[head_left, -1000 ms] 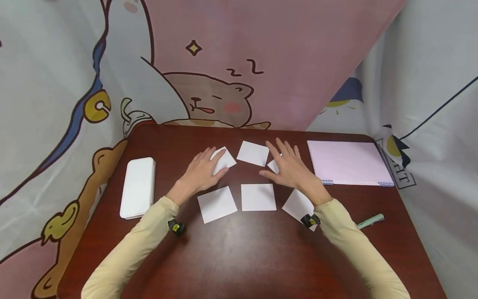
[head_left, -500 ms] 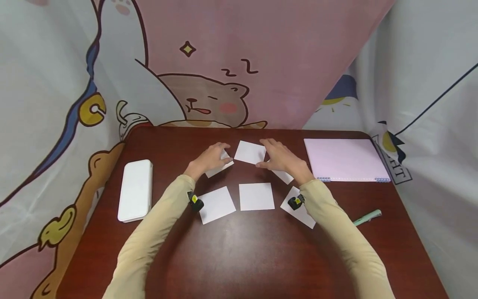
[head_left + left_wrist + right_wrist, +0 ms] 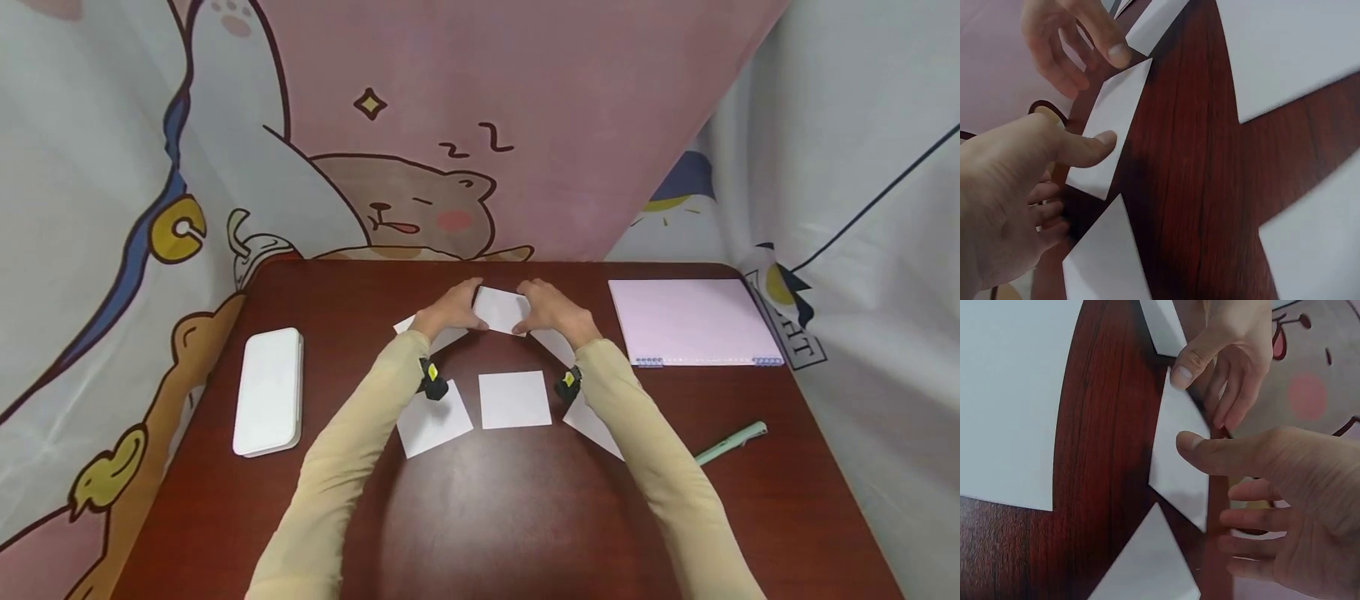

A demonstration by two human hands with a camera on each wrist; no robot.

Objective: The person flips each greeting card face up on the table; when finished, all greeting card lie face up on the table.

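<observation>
From up above, I see the back middle card [image 3: 501,312] lying on the dark red table [image 3: 480,533], with the left hand [image 3: 452,307] at one side of it and the right hand [image 3: 552,309] at the other. A hand on each side looks like a good way to keep a thin, slidey card straight. The back left card [image 3: 448,337] and back right card [image 3: 553,345] sit just beside it, partly hidden by the hands. The front left card [image 3: 437,423], front middle card [image 3: 515,400] and front right card [image 3: 592,429] make a nearer row with gaps, maybe so none covers another. The white case [image 3: 268,392], pink spiral notebook [image 3: 697,322] and green pen [image 3: 732,442] lie out at the sides, perhaps to give the hands room. From the left wrist, the left thumb is over the back middle card and the other fingers are apart, past its far edge. From the right wrist, the right hand looks much the same, thumb reaching over, fingers spread. I can't tell how hard the thumbs press, if at all.
</observation>
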